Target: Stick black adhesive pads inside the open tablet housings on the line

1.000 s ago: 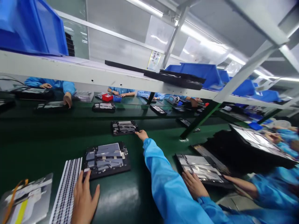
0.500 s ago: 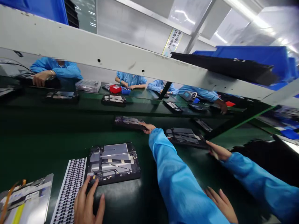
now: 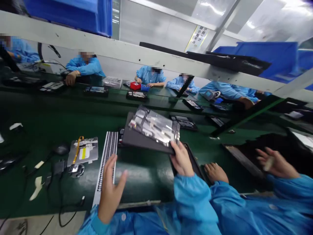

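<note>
My right hand (image 3: 182, 160) grips the near edge of an open tablet assembly (image 3: 151, 129), a dark frame with shiny foil-covered parts inside. The assembly is lifted off the green belt (image 3: 146, 169) and tilted toward me. A second dark unit (image 3: 120, 136) lies partly hidden beneath it. My left hand (image 3: 110, 189) hovers with fingers spread over the near end of a long white strip of small dark stickers (image 3: 107, 156) and holds nothing.
A co-worker's two hands (image 3: 215, 171) (image 3: 271, 163) rest by dark trays at my right. A metal plate with yellow tape (image 3: 83, 151), a black mouse-like object (image 3: 61, 149) and cables lie at left. Several people work across the far belt. A white shelf beam (image 3: 146, 58) carries blue bins.
My right hand reached to a unit far out on the belt, and now holds it lifted close to me. My left hand rose off the sticker strip. The view swung left.
</note>
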Available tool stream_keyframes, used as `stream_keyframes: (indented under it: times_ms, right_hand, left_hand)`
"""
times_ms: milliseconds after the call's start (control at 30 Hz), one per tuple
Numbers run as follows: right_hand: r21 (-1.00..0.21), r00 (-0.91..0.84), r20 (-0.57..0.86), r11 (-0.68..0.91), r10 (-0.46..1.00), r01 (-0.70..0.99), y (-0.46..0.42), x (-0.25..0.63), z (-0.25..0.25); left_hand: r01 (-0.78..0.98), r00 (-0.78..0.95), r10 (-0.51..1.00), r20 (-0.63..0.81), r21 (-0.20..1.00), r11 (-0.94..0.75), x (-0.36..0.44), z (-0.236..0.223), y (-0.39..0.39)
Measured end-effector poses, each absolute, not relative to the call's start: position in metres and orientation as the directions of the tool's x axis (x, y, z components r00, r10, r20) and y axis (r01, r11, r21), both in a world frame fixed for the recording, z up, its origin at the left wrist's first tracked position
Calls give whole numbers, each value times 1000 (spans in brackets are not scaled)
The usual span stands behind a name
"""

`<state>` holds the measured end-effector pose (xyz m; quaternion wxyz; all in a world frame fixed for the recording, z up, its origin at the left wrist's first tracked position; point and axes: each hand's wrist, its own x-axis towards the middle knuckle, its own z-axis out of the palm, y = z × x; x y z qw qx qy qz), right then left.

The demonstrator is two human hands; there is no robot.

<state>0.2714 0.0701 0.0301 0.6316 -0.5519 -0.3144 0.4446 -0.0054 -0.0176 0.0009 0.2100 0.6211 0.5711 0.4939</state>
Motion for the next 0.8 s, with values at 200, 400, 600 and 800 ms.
stream_keyframes:
  times_ms: [200,400,600,800]
  right_hand:
    - [-988,392,-152,-125,907,-94,-74,269,-56]
    - [-957,327,-73,-159,942,245,-82,290,-95]
    - [-807,295,103,-94,950,583,-48,294,-98]
    - [-680,156,216,33,964,733,-66,300,-100]
  left_hand:
    - [336,-94,995,36,942,-3,-15,-42,-20]
    - [411,-107,994,23,911,23,14,-79,-20]
    - [520,19,999,38,853,-42,15,-78,-4]
    - [708,220,973,71,675,-210,-3,-55,-40]
